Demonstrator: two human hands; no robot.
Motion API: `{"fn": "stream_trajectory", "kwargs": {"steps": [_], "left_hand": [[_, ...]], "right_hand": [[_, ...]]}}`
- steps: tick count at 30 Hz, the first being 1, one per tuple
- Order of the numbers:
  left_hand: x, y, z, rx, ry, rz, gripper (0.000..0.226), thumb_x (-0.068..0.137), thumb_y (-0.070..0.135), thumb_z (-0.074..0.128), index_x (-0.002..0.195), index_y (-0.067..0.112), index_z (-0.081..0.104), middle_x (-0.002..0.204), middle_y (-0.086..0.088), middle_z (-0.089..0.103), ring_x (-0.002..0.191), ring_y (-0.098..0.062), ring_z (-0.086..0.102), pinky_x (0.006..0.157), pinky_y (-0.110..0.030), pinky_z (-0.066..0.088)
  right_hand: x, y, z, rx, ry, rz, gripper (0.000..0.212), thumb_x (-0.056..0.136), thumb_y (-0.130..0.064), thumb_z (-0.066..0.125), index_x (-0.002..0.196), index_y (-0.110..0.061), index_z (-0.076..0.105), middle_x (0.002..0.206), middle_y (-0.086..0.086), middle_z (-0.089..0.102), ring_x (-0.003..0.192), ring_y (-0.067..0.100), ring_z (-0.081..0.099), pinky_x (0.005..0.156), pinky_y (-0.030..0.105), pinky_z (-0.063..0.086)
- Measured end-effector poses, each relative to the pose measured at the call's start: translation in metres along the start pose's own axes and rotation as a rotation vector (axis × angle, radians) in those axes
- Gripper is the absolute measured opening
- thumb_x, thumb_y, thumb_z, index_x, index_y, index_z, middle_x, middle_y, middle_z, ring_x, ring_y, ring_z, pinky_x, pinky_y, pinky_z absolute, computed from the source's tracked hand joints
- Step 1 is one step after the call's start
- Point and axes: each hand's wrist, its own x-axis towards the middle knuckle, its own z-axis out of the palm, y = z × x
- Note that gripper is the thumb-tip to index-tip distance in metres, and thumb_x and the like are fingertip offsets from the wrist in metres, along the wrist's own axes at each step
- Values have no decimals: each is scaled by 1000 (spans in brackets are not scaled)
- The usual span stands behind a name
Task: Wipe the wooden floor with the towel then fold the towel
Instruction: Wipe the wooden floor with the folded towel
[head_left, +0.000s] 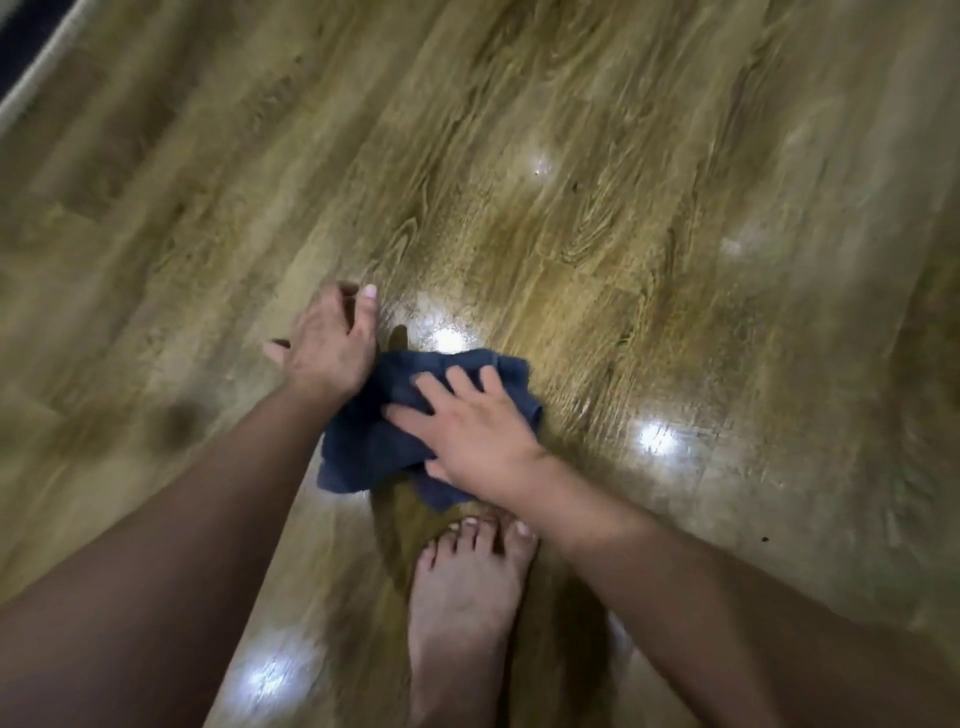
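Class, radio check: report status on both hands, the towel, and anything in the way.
Right hand flat on the towel, fingers spread. Left hand at the towel's left edge, grip unclear. Towel bunched on the wooden floor, not folded. Bare foot close below the towel.

Towel (374, 436): dark blue terry, crumpled into a loose bunch, not folded, lying flat on the wooden floor (597, 218). Floor: glossy brown wood-grain planks running diagonally, with bright light glare spots on it; 1 glare spot sits just beside the towel's far edge.
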Motion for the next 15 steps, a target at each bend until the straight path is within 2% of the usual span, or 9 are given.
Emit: {"fn": "stream_trajectory", "kwargs": {"steps": [3,5,7,11,13,15], "left_hand": [[-5,-9,1,-21,-8,39,44,100,59,32,122,28,53,131,-2,60,130,-27,47,109,-63,11],[-6,-17,-1,-2,-18,108,41,101,58,32,123,31,53,131,4,58,128,-22,46,103,-52,16],[-5,-22,-4,26,-23,177,40,102,56,32,127,32,51,133,7,56,128,-19,44,101,-49,17],[8,-23,-6,82,-20,207,45,101,59,29,132,32,48,136,7,54,128,-19,41,102,-53,20],[18,-17,-9,77,-17,165,50,99,63,25,133,33,46,137,6,55,130,-21,41,103,-56,21],[28,-7,-11,23,-10,85,53,99,65,25,134,31,45,135,4,57,132,-23,42,106,-60,17]], "right_hand": [[17,59,-20,-93,-20,120,76,81,-51,65,149,-42,32,150,6,39,125,33,40,100,55,31],[32,100,-37,-101,-25,247,73,86,-48,61,151,-40,30,148,8,37,127,35,38,102,57,31],[45,141,-48,-83,0,416,71,87,-46,61,150,-38,31,146,10,37,128,37,38,103,58,32],[73,191,-57,81,113,837,63,89,-42,63,145,-32,36,146,14,36,133,41,34,105,60,30],[87,189,-57,96,142,944,60,90,-40,63,143,-30,38,147,15,35,133,41,33,105,59,30],[93,174,-55,44,157,964,59,90,-38,62,144,-30,39,147,15,36,129,41,36,102,56,31]]}}
